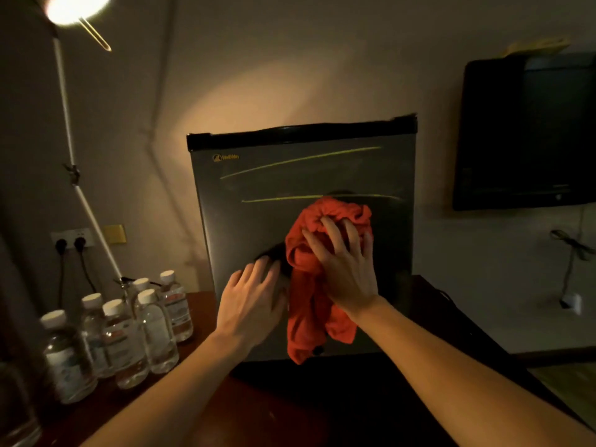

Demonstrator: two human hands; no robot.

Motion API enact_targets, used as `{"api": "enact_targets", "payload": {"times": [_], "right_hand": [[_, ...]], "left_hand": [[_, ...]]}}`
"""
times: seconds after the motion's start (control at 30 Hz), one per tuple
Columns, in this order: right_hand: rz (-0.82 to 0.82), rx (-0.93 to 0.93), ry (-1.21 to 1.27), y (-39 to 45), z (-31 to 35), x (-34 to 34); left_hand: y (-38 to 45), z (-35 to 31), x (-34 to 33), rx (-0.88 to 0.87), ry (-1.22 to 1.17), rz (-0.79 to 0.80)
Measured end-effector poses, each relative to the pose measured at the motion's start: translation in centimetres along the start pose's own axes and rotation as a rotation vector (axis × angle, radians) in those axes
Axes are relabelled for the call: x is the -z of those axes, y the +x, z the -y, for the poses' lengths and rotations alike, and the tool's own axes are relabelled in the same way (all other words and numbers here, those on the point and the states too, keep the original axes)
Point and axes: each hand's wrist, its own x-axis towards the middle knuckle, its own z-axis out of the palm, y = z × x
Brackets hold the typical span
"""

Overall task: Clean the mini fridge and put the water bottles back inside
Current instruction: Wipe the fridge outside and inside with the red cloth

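The mini fridge [258, 204], a small dark grey metal box with a black strip along its top edge, stands on a dark brown wooden table [200, 317] against the wall. Its door is closed and faces the camera. A small yellow logo sits in the upper left corner of the door, and two thin light streaks run across the upper half.

The right hand [346, 269] presses a crumpled red-orange cloth [309, 285] against the middle of the door. The fingers are spread and bent over the bunched top of the cloth, and the loose part of the cloth hangs down below the wrist almost to the bottom edge of the fridge. The left hand [251, 298] lies flat on the door just beside the cloth, to its left, with fingers straight and a little apart; it holds nothing.

The clear plastic water bottles with white caps [129, 333] stand upright in a close group on the table, to the left of the fridge and outside it. At least six caps are visible.

Behind the bottles, a white wall socket with two black plugs [71, 241] is fixed to the wall. A white lamp arm [66, 124] rises from near the bottles to a bright lamp head at the upper left. A black flat television [525, 133] hangs on the wall at the right.
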Motion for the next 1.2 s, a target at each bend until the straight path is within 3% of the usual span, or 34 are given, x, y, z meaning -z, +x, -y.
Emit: {"api": "enact_targets", "payload": {"times": [0.27, 0.53, 0.63, 0.83, 1.0, 1.2], "right_hand": [[0.105, 0.161, -0.045, -3.4, 3.9, -2.1], [0.069, 0.297, -0.038, 7.0, 7.7, 1.4], [0.112, 0.246, -0.030, 9.6, 8.8, 2.4], [0.064, 0.148, -0.061, 6.3, 6.9, 2.3], [0.146, 0.019, -0.118, 2.9, 0.0, 2.9], [0.133, -0.313, -0.069, 2.3, -9.6, 6.0]], "left_hand": [[-0.9, 2.1, 0.6, 0.040, -0.082, 0.000], [-0.2, 5.1, 1.4, 0.121, -0.165, -0.084], [1.0, 6.2, 2.2, 0.170, -0.196, -0.123], [0.8, 4.5, 2.1, 0.112, -0.196, -0.088], [1.0, 1.5, 1.7, -0.002, -0.174, -0.075], [3.6, -1.8, 1.9, -0.042, -0.181, -0.079]]}}
